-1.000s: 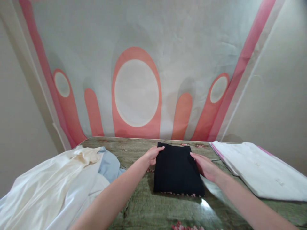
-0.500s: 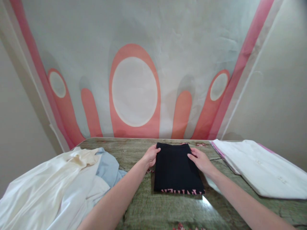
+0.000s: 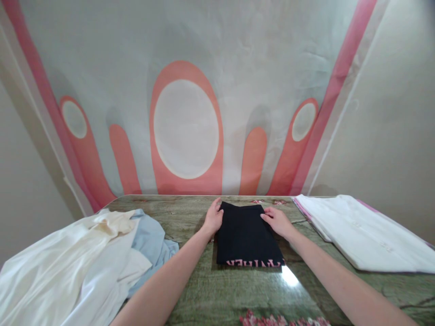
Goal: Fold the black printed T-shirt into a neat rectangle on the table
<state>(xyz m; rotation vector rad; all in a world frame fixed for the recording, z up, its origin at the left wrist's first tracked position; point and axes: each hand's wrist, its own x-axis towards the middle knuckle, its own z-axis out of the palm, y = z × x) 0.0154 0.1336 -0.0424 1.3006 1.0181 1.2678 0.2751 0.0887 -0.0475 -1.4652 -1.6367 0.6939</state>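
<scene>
The left hand [image 3: 213, 218] is lying nearly flat, fingers loosely spread, against the 10 o'clock corner of the black folded garment [image 3: 246, 235]. The right hand [image 3: 277, 220] is pressing open-palmed on its 2 o'clock corner, and neither hand is closing around anything. The garment is sitting in the middle of the glossy table [image 3: 204, 290], with a loose white pile [image 3: 68, 262] at 9 o'clock and a folded white stack [image 3: 360, 231] at 3 o'clock. As I judge it, one hand pushing harder than the other could be skewing the fold across that slick surface or springing its layers open.

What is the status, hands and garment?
Left hand on folded black garment, left edge. Right hand on right edge. Loose white clothes left, folded white shirt right, both apart.
</scene>
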